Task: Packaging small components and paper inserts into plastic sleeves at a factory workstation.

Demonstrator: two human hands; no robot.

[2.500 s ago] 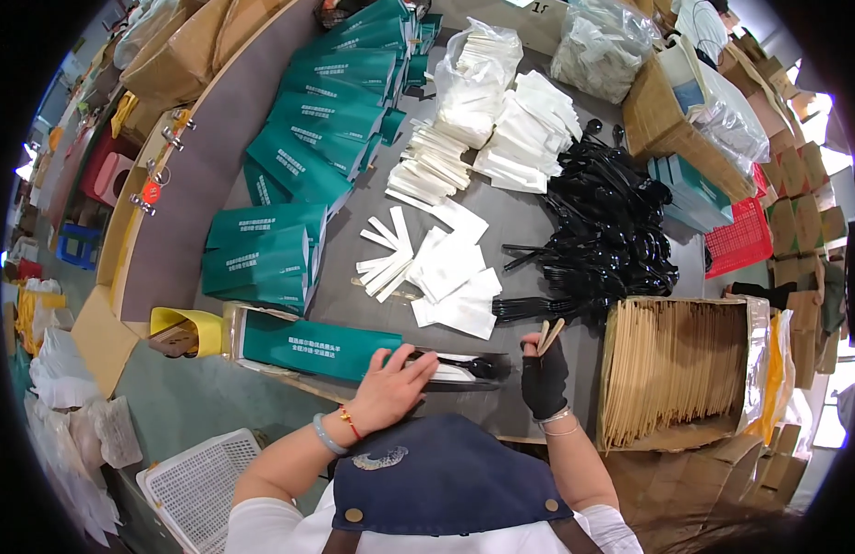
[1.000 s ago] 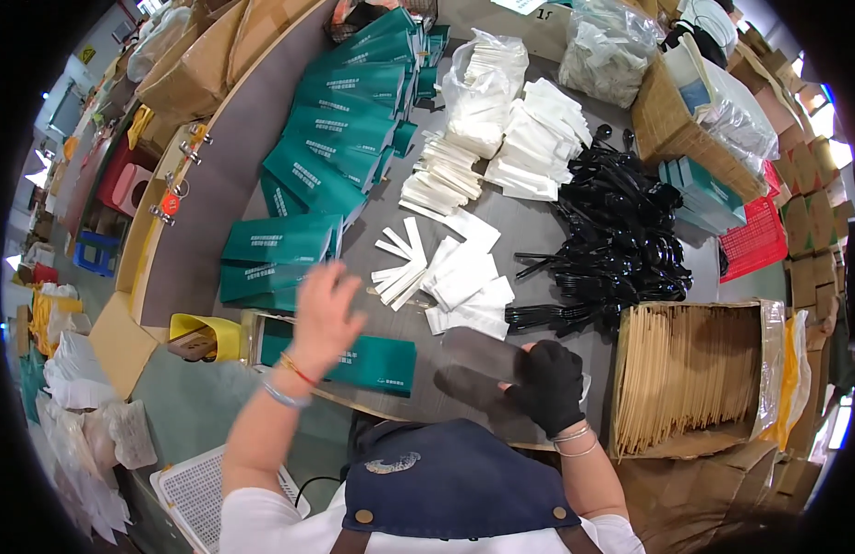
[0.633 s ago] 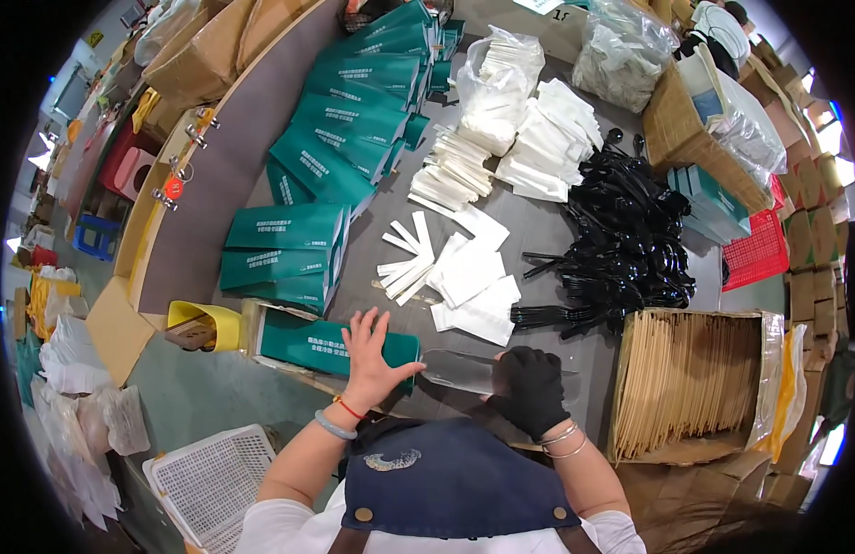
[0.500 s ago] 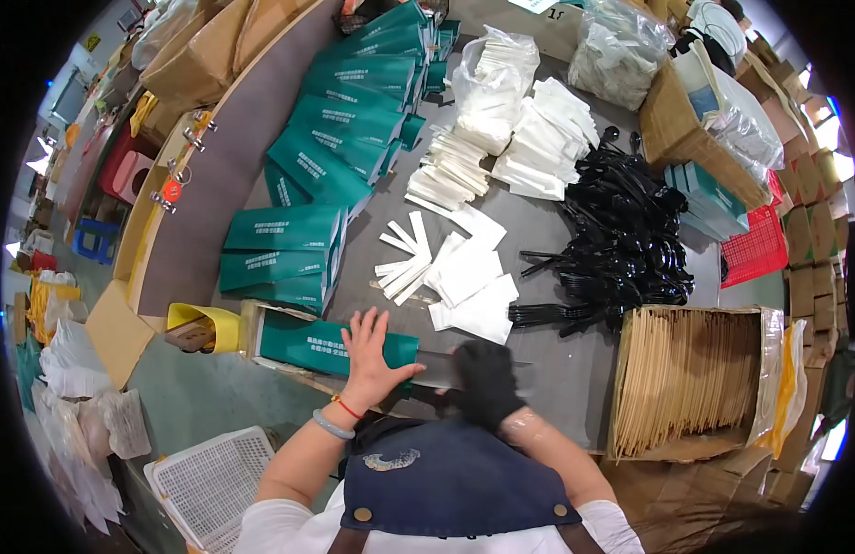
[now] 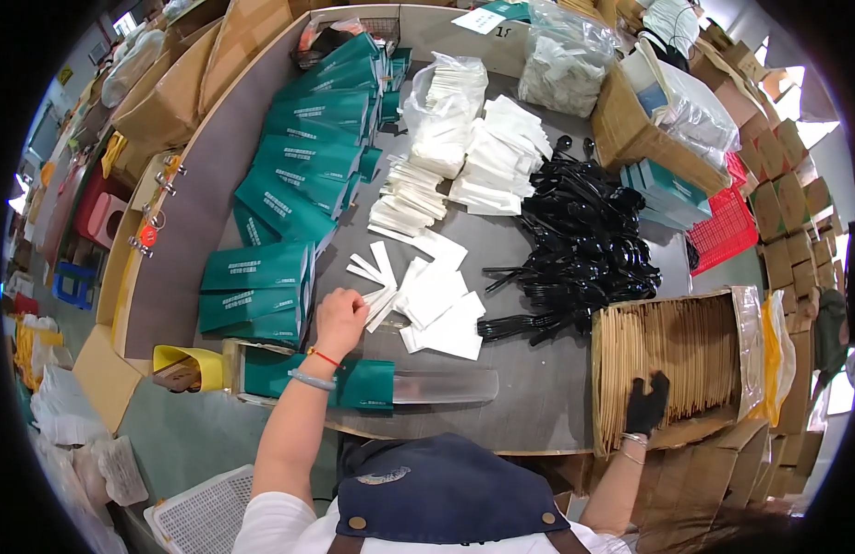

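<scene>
Sticks (image 5: pixel 675 346), thin and tan, packed closely.

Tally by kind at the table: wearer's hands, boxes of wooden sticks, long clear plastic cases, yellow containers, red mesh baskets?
Hands (left hand, right hand): 2
Box of wooden sticks: 1
Long clear plastic case: 1
Yellow container: 1
Red mesh basket: 1
Total: 6

Two hands: one bare left hand (image 5: pixel 342 319), one gloved right hand (image 5: pixel 647 404). Counter (image 5: pixel 538 402), near edge: one clear tray (image 5: pixel 446 386), one separate teal sleeve (image 5: pixel 365 383). Near right corner: one carton (image 5: pixel 750 343), wooden sticks (image 5: pixel 667 346) too many to count. Near left corner: one yellow container (image 5: pixel 211 367). Toward far edge: two clear bags (image 5: pixel 561 69). Far left corner: one wire basket (image 5: pixel 383 30). Black cutlery (image 5: pixel 584 249), white packets (image 5: pixel 501 152): dozens.
</scene>
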